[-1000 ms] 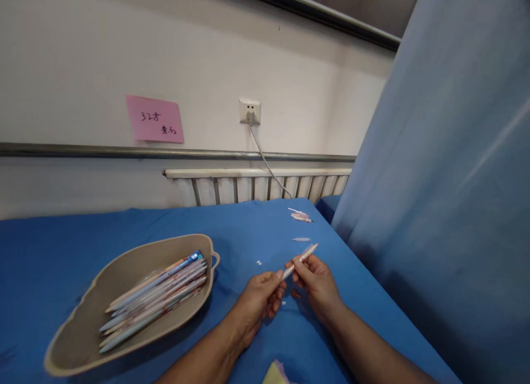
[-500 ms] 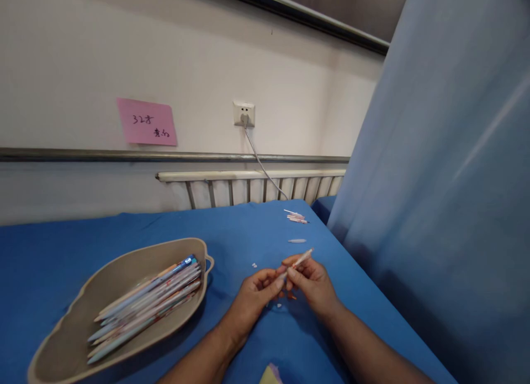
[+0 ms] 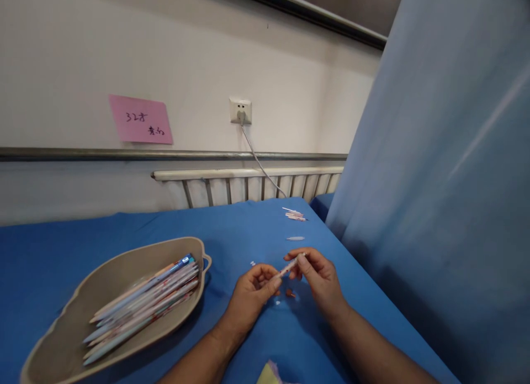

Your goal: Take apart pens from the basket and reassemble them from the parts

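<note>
Between my two hands I hold a slim white pen (image 3: 287, 269) with red marks, tilted up to the right. My left hand (image 3: 254, 290) pinches its lower end between thumb and fingers. At the upper end, the thumb and fingers of my right hand (image 3: 318, 276) are closed on it. Beneath the hands lies a small orange-brown piece (image 3: 290, 293) on the blue cloth (image 3: 232, 229). Small white bits (image 3: 277, 303) rest near my left fingers, and more white bits (image 3: 252, 263) lie just beyond that hand.
A beige basin (image 3: 194, 243) with several pens (image 3: 144, 301) stands at left. Farther back lie a single pale pen-like piece (image 3: 295, 238) and a bundle of thin sticks (image 3: 295, 214). A yellow piece (image 3: 268, 374) shows at the front edge. A blue curtain (image 3: 434, 152) hangs at right.
My right hand has shifted from mid-pen to its upper end, uncovering the red-marked middle. The hands are farther apart, and the orange-brown piece shows more clearly. The view has shifted slightly.
</note>
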Motion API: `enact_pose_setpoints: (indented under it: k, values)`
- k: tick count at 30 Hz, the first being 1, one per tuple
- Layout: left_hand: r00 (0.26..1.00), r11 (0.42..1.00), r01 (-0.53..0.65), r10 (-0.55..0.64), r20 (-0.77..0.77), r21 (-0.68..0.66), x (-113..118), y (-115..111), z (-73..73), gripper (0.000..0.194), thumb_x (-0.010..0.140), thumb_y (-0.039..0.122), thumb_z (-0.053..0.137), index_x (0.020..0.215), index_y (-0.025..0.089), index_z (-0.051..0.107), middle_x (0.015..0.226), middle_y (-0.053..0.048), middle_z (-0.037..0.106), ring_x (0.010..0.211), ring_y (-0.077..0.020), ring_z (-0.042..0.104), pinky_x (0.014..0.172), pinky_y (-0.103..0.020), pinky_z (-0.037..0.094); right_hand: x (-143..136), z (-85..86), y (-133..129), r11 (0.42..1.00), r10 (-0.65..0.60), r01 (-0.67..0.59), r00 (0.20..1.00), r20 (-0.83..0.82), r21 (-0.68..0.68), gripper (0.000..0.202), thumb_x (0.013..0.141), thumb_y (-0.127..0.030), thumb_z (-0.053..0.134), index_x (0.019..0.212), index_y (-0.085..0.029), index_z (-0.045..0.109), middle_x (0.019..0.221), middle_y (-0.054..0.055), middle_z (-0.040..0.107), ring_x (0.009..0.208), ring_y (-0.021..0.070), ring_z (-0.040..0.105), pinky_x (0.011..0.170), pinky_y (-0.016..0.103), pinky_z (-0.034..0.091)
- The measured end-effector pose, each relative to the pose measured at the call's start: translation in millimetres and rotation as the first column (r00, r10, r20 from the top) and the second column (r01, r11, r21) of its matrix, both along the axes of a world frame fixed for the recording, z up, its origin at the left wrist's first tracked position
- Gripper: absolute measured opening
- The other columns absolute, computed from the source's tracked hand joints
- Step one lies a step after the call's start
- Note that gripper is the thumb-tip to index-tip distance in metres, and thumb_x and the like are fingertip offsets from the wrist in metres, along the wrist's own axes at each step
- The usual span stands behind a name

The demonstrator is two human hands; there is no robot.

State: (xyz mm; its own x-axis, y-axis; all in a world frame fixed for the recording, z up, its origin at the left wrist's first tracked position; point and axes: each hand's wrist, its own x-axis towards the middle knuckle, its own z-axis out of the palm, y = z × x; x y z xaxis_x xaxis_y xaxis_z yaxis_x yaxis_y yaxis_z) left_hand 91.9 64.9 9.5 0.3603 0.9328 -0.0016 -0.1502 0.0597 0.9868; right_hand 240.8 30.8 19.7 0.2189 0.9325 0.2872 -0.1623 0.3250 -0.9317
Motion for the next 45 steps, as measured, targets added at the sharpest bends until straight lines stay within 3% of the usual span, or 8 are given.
enact_pose_setpoints:
  k: [6, 10, 16, 20, 24, 28, 33, 45]
  values:
    - [0.99, 0.992, 0.111, -0.105, -0.098, 0.056, -0.5, -2.6, 0.3, 0.03, 0.072, 0.04, 0.067, 0.089, 0.016, 0.065, 0.063, 0.002, 0.06, 0.048, -0.0085, 0.05, 0.048, -0.02, 0.039, 4.3, -1.8, 4.5, 0.998, 0.043, -0.038, 0.994, 0.097, -0.05, 0.036, 0.082, -0.05, 0.053, 0.082, -0.018, 0.069, 0.059, 0.002, 0.061, 0.057, 0.0146, 0.054, 0.055, 0.027, 0.041]
    - [0.992, 0.997, 0.046, -0.037, -0.121, 0.067, -3.2, 2.5, -4.1, 0.03, 0.076, 0.045, 0.061, 0.076, 0.015, 0.061, 0.053, 0.004, 0.054, 0.04, -0.0063, 0.042, 0.04, -0.018, 0.032, 17.8, -12.1, 14.0, 0.982, 0.021, 0.033, 0.959, 0.282, -0.187, 0.036, 0.084, -0.047, 0.049, 0.077, -0.016, 0.066, 0.063, 0.002, 0.062, 0.049, 0.0123, 0.051, 0.049, 0.025, 0.036]
    - [0.998, 0.999, -0.046, 0.045, -0.037, -0.011, -3.6, 9.1, -10.6, 0.03, 0.076, 0.045, 0.061, 0.082, 0.016, 0.057, 0.064, 0.003, 0.057, 0.039, -0.0051, 0.043, 0.037, -0.017, 0.032, 23.5, -27.7, 10.7, 0.965, 0.222, -0.011, 0.561, 0.798, -0.26, 0.007, 0.069, -0.02, 0.066, 0.076, -0.019, 0.064, 0.07, 0.001, 0.065, 0.062, 0.0146, 0.056, 0.057, 0.025, 0.036]
    - [1.0, 1.0, -0.013, 0.013, 0.002, -0.007, -3.2, 7.9, -12.2, 0.029, 0.076, 0.043, 0.061, 0.083, 0.015, 0.057, 0.068, 0.001, 0.059, 0.043, -0.0055, 0.046, 0.041, -0.017, 0.035, 17.0, -27.0, 6.4, 0.972, 0.229, -0.048, 0.396, 0.889, -0.229, 0.01, 0.073, -0.015, 0.059, 0.08, -0.019, 0.065, 0.077, 0.003, 0.064, 0.07, 0.0144, 0.057, 0.063, 0.024, 0.038]
    - [0.999, 0.999, 0.029, -0.027, -0.04, 0.041, -3.5, 5.0, -11.4, 0.026, 0.079, 0.041, 0.059, 0.083, 0.015, 0.058, 0.067, 0.001, 0.059, 0.046, -0.0063, 0.048, 0.044, -0.018, 0.038, 17.3, -27.6, 14.3, 0.992, 0.097, 0.001, 0.606, 0.79, -0.123, 0.016, 0.078, -0.018, 0.055, 0.089, -0.019, 0.066, 0.082, 0.005, 0.064, 0.076, 0.0168, 0.057, 0.071, 0.028, 0.04]
    - [0.994, 0.995, 0.052, -0.044, -0.104, 0.08, -1.5, 3.7, -10.6, 0.025, 0.08, 0.037, 0.058, 0.091, 0.015, 0.059, 0.069, 0.001, 0.059, 0.046, -0.0064, 0.047, 0.041, -0.018, 0.036, 22.5, -21.9, 23.8, 0.992, -0.034, 0.057, 0.98, 0.195, -0.112, 0.016, 0.08, -0.031, 0.058, 0.089, -0.019, 0.064, 0.073, 0.001, 0.062, 0.067, 0.0145, 0.057, 0.064, 0.027, 0.043]
    - [0.986, 0.992, 0.095, -0.082, -0.145, 0.08, 0.7, 0.2, -11.7, 0.025, 0.08, 0.036, 0.059, 0.091, 0.014, 0.06, 0.067, 0.001, 0.059, 0.044, -0.006, 0.046, 0.041, -0.017, 0.034, 22.4, -8.9, 21.2, 0.995, -0.048, 0.028, 0.973, -0.227, -0.092, 0.024, 0.069, -0.033, 0.073, 0.086, -0.019, 0.066, 0.081, 0.002, 0.066, 0.071, 0.0136, 0.06, 0.065, 0.026, 0.044]
    - [0.988, 0.994, 0.111, -0.111, -0.111, -0.008, 2.8, -4.2, -10.3, 0.029, 0.074, 0.04, 0.064, 0.088, 0.014, 0.063, 0.064, 0.001, 0.06, 0.04, -0.0053, 0.045, 0.039, -0.018, 0.03, 18.4, -6.5, 16.8, 0.998, 0.006, -0.018, 0.981, -0.194, -0.061, 0.019, 0.07, -0.03, 0.073, 0.085, -0.019, 0.067, 0.08, 0.003, 0.07, 0.069, 0.0133, 0.06, 0.064, 0.026, 0.044]
